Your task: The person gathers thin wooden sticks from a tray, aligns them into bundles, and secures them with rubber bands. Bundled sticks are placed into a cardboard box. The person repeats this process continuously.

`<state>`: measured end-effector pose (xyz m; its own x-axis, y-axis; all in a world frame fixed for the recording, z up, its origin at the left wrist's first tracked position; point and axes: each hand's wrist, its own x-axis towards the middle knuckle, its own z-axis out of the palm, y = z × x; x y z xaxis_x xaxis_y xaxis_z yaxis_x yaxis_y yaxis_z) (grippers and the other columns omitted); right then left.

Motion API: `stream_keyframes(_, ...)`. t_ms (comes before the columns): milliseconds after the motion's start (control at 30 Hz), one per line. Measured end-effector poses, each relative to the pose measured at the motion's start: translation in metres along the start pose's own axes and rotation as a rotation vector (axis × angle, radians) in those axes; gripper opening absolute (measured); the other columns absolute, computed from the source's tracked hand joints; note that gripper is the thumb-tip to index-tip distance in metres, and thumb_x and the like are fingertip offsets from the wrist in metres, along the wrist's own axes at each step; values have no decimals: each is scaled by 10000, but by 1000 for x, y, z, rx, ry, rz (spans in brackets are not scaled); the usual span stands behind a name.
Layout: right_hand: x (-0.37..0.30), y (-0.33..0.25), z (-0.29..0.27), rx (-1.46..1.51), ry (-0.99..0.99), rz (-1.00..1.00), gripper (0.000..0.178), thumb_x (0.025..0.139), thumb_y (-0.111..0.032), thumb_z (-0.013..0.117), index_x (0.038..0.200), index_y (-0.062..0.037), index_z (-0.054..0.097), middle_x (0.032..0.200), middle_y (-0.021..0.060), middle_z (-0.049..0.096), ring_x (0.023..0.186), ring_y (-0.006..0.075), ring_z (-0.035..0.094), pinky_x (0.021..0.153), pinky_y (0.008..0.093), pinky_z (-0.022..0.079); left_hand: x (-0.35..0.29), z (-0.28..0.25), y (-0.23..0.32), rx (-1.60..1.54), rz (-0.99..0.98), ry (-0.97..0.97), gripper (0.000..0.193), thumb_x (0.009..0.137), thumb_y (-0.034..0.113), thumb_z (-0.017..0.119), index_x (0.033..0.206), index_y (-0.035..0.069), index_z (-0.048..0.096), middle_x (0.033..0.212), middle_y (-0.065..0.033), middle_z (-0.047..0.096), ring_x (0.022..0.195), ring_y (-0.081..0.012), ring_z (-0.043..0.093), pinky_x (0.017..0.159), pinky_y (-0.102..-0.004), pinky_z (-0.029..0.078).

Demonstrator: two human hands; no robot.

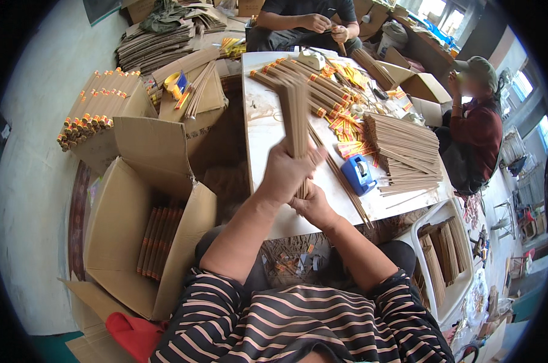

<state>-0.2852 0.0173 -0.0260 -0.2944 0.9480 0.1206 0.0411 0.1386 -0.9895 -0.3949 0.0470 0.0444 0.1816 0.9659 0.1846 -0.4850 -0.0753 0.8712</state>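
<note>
A bundle of brown incense sticks [295,115] stands nearly upright before me, its upper end smeared by motion. My left hand [286,172] is wrapped round the bundle's middle. Just below it, my right hand [315,206] closes on the lower end. Under them lies the white table [271,221], where a few loose sticks [340,175] run slantwise beside my right hand. To the right of these sits a blue tape dispenser [358,175]. A large pile of loose incense sticks [407,151] lies farther right.
Wrapped bundles [313,81] and red-yellow labels [349,130] cover the table's far part. On my left stands an open carton [122,224] with wrapped bundles inside. A white bin [434,260] of sticks stands at right. Co-workers sit at the far side [304,24] and right [477,127].
</note>
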Motion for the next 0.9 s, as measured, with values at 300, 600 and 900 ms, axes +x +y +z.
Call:
stream_keyframes(300, -33, -32, 11, 354, -142, 577, 165, 811, -101, 626, 831, -46, 472, 574, 19, 481, 422, 108, 472, 395, 237, 409, 12, -42, -10, -463, -247, 125, 278, 839, 218, 646, 647, 122, 469, 526, 25, 446, 419, -74, 402, 433, -229, 354)
stream_keyframes(600, -44, -33, 7, 438, -272, 635, 132, 845, -95, 573, 833, -42, 453, 534, 12, 440, 364, 100, 419, 334, 225, 359, 20, -69, -23, -802, -234, -158, 247, 877, 245, 593, 699, 95, 511, 546, 20, 447, 447, -75, 410, 451, -225, 366)
stream_keyframes(900, -49, -34, -16, 22, -160, 430, 325, 880, -305, 588, 859, 15, 537, 672, 61, 545, 591, 164, 564, 530, 258, 458, 1, -48, -48, -641, -346, 82, 299, 839, 242, 647, 641, 144, 445, 527, 37, 425, 433, -78, 393, 439, -237, 340)
